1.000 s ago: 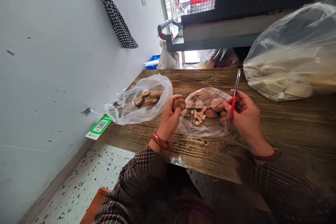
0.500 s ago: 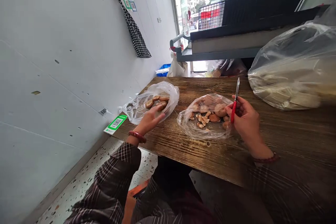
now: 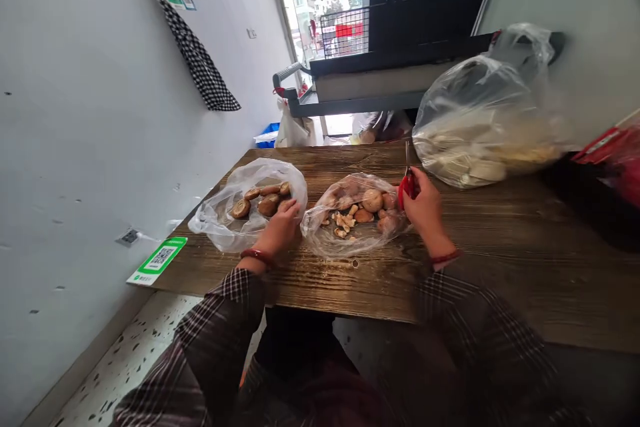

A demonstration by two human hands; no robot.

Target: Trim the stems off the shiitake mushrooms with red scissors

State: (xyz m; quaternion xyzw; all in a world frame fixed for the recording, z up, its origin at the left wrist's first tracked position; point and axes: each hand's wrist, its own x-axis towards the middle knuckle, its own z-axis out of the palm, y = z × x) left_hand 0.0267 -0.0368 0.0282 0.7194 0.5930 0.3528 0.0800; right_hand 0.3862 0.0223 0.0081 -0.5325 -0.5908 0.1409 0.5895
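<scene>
Mushrooms [image 3: 269, 205] sit in a clear bag [image 3: 215, 223], left of the middle in the head view. The left hand [image 3: 279, 230] is at the bag's right side, by the mushrooms; I cannot tell if its fingers grip one. Right of the middle, the right hand [image 3: 424, 203] has its fingers wrapped around red scissors [image 3: 401, 193], tips up. Between the hands, another bag [image 3: 325, 250] with more mushrooms [image 3: 373, 200] and pale bits [image 3: 344, 221] lies on the brown worktop [image 3: 310, 283].
</scene>
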